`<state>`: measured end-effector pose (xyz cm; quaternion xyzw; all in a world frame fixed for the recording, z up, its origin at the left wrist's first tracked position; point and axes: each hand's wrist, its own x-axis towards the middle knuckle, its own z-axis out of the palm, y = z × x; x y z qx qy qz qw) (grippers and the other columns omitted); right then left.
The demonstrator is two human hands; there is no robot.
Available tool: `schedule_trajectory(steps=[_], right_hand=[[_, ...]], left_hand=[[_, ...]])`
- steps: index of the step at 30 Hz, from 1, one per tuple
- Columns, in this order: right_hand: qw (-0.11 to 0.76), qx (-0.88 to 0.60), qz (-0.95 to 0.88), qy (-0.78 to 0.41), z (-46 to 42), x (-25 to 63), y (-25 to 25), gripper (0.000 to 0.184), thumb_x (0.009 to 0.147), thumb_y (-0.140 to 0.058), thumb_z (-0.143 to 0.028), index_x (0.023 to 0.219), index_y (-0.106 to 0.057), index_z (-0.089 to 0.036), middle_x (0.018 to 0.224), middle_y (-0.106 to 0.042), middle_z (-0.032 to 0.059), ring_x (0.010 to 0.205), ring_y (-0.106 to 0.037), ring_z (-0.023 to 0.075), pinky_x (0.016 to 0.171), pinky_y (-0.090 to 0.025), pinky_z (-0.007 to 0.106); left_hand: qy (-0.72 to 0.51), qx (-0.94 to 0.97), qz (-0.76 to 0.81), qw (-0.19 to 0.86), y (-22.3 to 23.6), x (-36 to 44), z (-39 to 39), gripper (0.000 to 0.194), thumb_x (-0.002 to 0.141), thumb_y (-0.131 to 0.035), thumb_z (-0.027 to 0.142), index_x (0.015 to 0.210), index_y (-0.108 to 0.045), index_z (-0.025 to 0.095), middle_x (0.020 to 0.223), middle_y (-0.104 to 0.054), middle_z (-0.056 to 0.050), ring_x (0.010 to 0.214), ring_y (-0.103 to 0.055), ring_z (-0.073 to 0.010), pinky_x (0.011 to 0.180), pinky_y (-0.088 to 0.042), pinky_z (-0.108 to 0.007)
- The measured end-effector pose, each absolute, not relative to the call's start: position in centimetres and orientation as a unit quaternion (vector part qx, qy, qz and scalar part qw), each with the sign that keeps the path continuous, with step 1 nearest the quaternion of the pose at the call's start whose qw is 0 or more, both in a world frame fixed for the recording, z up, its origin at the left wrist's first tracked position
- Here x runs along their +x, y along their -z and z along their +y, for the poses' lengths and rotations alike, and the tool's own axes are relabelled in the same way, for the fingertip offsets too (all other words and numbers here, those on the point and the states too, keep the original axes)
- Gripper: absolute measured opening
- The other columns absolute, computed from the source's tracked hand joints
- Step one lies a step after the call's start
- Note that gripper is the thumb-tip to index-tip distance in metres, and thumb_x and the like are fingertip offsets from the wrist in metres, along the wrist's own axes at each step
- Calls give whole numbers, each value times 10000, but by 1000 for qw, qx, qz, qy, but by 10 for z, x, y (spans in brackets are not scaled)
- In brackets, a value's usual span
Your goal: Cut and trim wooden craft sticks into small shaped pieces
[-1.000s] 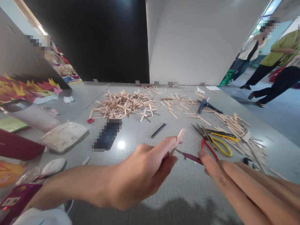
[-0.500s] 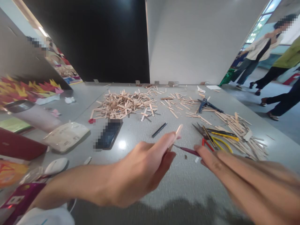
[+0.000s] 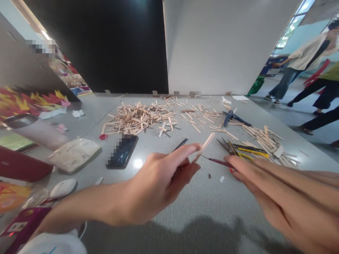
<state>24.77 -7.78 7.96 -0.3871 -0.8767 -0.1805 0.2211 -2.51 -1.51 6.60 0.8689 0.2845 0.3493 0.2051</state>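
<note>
My left hand (image 3: 164,180) pinches a pale wooden craft stick (image 3: 208,141) between thumb and fingers, its upper end pointing up and right. From the right, my right hand (image 3: 272,190) grips a slim tool with a maroon handle (image 3: 221,162). The tool's thin dark tip reaches to the stick just above my left fingertips; whether it touches cannot be told. Beyond the right hand lie yellow-handled pliers (image 3: 225,145), partly covered by that hand. A dark pen (image 3: 182,142) lies behind my left hand, which hides its lower end.
A heap of wooden sticks (image 3: 140,118) lies at the back, with more sticks (image 3: 267,141) at right. Blue-handled cutters (image 3: 233,117), a phone (image 3: 123,151), a packet (image 3: 75,155) and a white mouse (image 3: 63,188) are on the table. Several people walk at far right.
My left hand tilts the stick further right and has risen slightly. The tool's tip has moved up along with it. The people at right have shifted.
</note>
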Motion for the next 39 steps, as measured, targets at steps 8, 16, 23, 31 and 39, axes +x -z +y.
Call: schedule_trajectory(steps=[8, 16, 23, 31, 39], right_hand=[[264, -408, -864, 128, -66, 241, -84, 336, 1071, -518, -89, 1275, -717, -266, 1045, -862, -21, 811, -817, 184, 690, -623, 269], [212, -389, -857, 265, -72, 221, -83, 472, 1037, -323, -8, 1185, -767, -72, 755, -807, 73, 485, -682, 186, 402, -475, 343], [221, -403, -840, 288, -81, 220, -76, 315, 1061, -451, -30, 1286, -670, -33, 802, -825, 74, 503, -685, 171, 459, -523, 330], [225, -391, -845, 286, -73, 223, -77, 350, 1112, -395, -90, 1200, -733, -63, 759, -810, 61, 474, -670, 173, 429, -496, 354], [201, -392, -848, 296, -74, 224, -75, 531, 1111, -265, -71, 1150, -794, -77, 765, -820, 82, 476, -663, 166, 422, -503, 333]], left_hand=[[-323, 900, 260, 131, -54, -25, -9, 141, 1100, -513, 137, 1165, -634, 164, 738, -576, 66, 538, -411, -86, 521, -339, -205], [-390, 846, 340, 127, -52, -15, -1, 256, 1032, -493, 100, 1211, -676, 104, 569, -442, 121, 475, -352, -81, 500, -336, -197], [-320, 817, 349, 331, -67, -15, -1, 251, 1057, -476, 168, 1223, -661, 137, 604, -591, 100, 443, -428, -56, 477, -368, -170], [-321, 813, 340, 347, -66, -16, -11, 199, 1052, -480, 204, 1130, -657, 159, 613, -565, 89, 454, -389, -56, 440, -346, -151], [-331, 821, 335, 323, -66, -17, -10, 214, 1047, -479, 169, 1162, -658, 144, 608, -572, 90, 456, -374, -57, 447, -351, -139]])
